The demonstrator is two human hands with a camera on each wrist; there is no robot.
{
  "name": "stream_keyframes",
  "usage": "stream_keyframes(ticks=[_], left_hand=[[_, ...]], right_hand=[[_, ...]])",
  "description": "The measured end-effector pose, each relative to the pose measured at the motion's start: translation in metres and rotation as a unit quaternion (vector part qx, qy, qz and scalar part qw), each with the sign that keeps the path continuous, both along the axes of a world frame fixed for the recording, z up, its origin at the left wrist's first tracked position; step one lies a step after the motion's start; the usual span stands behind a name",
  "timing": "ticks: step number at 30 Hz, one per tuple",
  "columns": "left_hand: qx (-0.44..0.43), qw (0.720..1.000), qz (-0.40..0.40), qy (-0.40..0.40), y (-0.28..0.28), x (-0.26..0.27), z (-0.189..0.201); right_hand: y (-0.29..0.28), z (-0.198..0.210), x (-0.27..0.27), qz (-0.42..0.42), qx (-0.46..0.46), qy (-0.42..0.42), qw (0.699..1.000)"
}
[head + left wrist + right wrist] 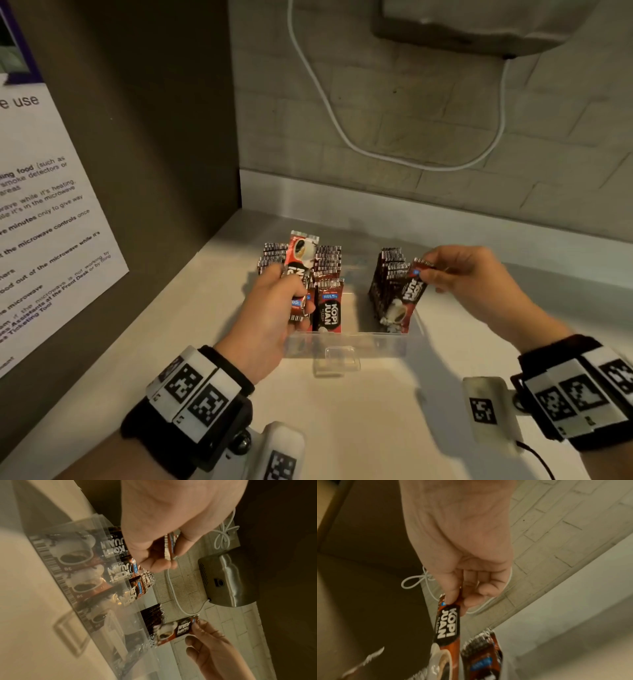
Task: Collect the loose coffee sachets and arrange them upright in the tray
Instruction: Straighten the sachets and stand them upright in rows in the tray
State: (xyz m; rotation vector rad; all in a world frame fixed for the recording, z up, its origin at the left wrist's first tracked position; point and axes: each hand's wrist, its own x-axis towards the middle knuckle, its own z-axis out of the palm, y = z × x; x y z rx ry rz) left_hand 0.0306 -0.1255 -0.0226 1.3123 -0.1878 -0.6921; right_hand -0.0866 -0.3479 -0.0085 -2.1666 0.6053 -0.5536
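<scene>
A clear plastic tray (pixel 346 344) sits on the counter and holds upright red-and-black coffee sachets in a left group (pixel 329 263) and a right row (pixel 388 274). My left hand (pixel 274 308) grips a small stack of sachets (pixel 303 270) over the tray's left side; the left wrist view shows their edges (pixel 169 546) between thumb and fingers. My right hand (pixel 455 270) pinches the top of one sachet (pixel 406 296) by thumb and forefinger, its lower end inside the tray against the right row. In the right wrist view that sachet (pixel 447 623) hangs from the fingertips.
A dark cabinet side with a white printed notice (pixel 41 212) stands at the left. A brick wall with a looping white cable (pixel 376 150) and a metal wall unit (pixel 479 24) is behind. The pale counter (pixel 359 421) stretches in front of the tray.
</scene>
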Motion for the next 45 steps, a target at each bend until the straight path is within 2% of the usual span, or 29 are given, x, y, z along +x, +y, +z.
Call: stream_keyframes(ticks=[3,7,12,18,21,23,24,27,29,33,37,41,45], left_hand=[[0.000,1.000,-0.020,-0.015,-0.001,-0.001,-0.002],[-0.005,0.999,-0.019,-0.032,-0.003,0.002,-0.004],[-0.024,0.999,0.013,-0.035,-0.005,0.006,-0.004],[-0.027,0.998,0.011,-0.062,-0.010,0.007,-0.001],[-0.027,0.996,-0.012,-0.084,-0.017,0.006,0.006],[-0.020,0.989,-0.050,-0.135,-0.023,0.001,0.011],[-0.015,0.984,-0.069,-0.165,-0.027,-0.002,0.012],[-0.003,0.968,-0.101,-0.231,-0.042,-0.012,0.016],[0.000,0.965,-0.101,-0.243,-0.051,-0.017,0.017],[0.028,0.984,-0.078,-0.156,-0.067,-0.019,0.014],[0.020,0.994,-0.103,0.023,-0.076,-0.024,0.018],[0.004,0.986,-0.123,0.111,-0.095,-0.025,0.008],[0.006,0.982,-0.109,0.153,-0.111,-0.022,-0.002]], right_hand=[[-0.003,-0.017,0.002,0.008,-0.060,0.069,0.996],[-0.002,-0.035,0.004,0.009,-0.093,0.088,0.992],[-0.002,-0.040,0.005,-0.005,-0.076,0.029,0.997],[-0.001,-0.034,0.003,-0.022,-0.109,0.038,0.993],[0.006,-0.015,0.002,-0.036,-0.038,-0.046,0.998],[0.018,0.001,0.001,0.002,0.028,-0.086,0.996],[0.024,0.007,0.001,0.031,0.046,-0.080,0.995],[0.037,0.018,0.003,0.110,0.045,-0.011,0.993],[0.039,0.018,0.005,0.119,0.035,0.014,0.992],[0.022,0.013,0.002,0.037,0.087,-0.047,0.994],[0.003,0.001,-0.003,-0.037,0.102,-0.085,0.990],[0.003,-0.012,-0.004,-0.046,0.111,-0.046,0.992],[0.006,-0.029,-0.004,-0.059,0.041,0.036,0.997]])
